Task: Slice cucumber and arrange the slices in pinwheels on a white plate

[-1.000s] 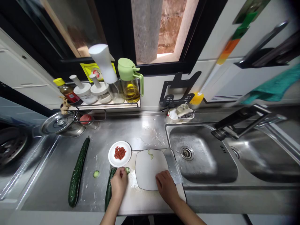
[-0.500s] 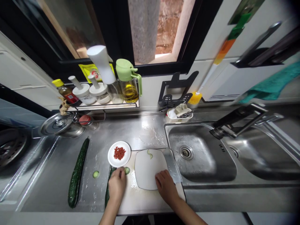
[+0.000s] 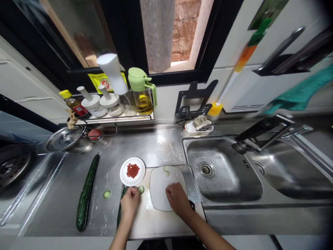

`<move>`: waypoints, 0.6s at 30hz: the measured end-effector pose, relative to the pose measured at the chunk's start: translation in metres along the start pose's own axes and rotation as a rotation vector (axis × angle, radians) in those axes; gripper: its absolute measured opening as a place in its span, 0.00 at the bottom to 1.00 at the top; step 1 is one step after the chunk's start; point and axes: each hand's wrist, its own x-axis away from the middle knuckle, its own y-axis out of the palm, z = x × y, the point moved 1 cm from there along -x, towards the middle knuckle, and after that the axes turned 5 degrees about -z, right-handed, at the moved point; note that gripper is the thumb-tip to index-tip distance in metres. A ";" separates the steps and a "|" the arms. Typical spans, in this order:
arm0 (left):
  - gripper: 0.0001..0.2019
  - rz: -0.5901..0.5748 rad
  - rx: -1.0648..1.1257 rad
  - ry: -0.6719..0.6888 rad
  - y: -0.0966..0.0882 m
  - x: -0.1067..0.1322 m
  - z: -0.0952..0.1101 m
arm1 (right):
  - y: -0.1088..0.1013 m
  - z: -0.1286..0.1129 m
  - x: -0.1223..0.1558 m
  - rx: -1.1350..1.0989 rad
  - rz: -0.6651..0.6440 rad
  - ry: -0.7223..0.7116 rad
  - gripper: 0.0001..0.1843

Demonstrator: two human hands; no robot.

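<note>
My left hand (image 3: 130,202) is closed in a pinch at the left part of the cutting board (image 3: 153,224). What its fingertips hold, if anything, is hidden. A cucumber slice (image 3: 141,189) lies just right of those fingers, and a second cucumber (image 3: 119,211) is partly covered by the hand and wrist. Over the white square plate (image 3: 160,189) is my right hand (image 3: 178,199), its fingers curled together; I cannot make out anything in them. A thin curved cucumber piece (image 3: 166,170) rests near the plate's far edge. The knife (image 3: 194,194) lies on the board's right side, its dark handle partly behind the right wrist.
A round white dish (image 3: 125,180) holds red berries. Farther left lie a whole cucumber (image 3: 87,194) and a cucumber end (image 3: 107,194) on the steel counter. A sink (image 3: 223,173) is at right; behind, a shelf (image 3: 117,119) carries seasoning jars and an oil bottle.
My right hand has moved left and slightly away from me, farther over the white plate, uncovering the knife's dark handle. My left hand has stayed nearly in place.
</note>
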 end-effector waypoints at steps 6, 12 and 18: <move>0.06 -0.003 -0.168 0.060 -0.007 0.005 -0.003 | 0.003 0.001 0.004 0.013 -0.040 -0.006 0.10; 0.11 -0.098 0.116 0.022 -0.014 0.010 0.011 | 0.001 0.001 0.004 -0.146 -0.067 0.064 0.09; 0.16 -0.401 0.576 0.043 0.006 0.017 0.057 | -0.004 -0.007 -0.017 -0.747 -0.194 0.234 0.11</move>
